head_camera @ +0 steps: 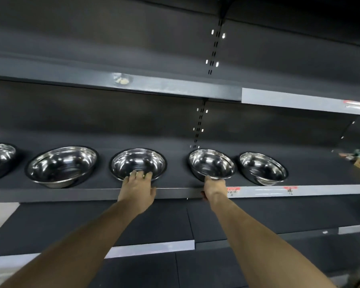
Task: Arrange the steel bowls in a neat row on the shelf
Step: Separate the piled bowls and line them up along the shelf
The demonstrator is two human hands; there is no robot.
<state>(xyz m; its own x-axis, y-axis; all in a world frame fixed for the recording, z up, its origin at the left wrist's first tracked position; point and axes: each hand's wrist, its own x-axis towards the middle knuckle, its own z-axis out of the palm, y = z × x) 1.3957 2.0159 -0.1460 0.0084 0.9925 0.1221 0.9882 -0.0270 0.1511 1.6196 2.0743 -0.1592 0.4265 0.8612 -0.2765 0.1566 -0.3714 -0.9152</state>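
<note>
Mid-frame on the shelf (92, 193), the left hand (138, 189) curls fingers over the middle bowl (138, 163) rim; the right hand (214, 189) pinches its neighbour (212, 164). Slide both level, closing the wider gap between them.

I have a single view, from the wide-angle camera worn on the head. It faces straight into a dark grey metal shelf (92, 193) at close range, about level with the board where round shiny steel bowls (138, 163) stand in a row. Both forearms reach forward from the bottom edge. The lens bends the shelf edges; upper and lower boards fill the rest.
</note>
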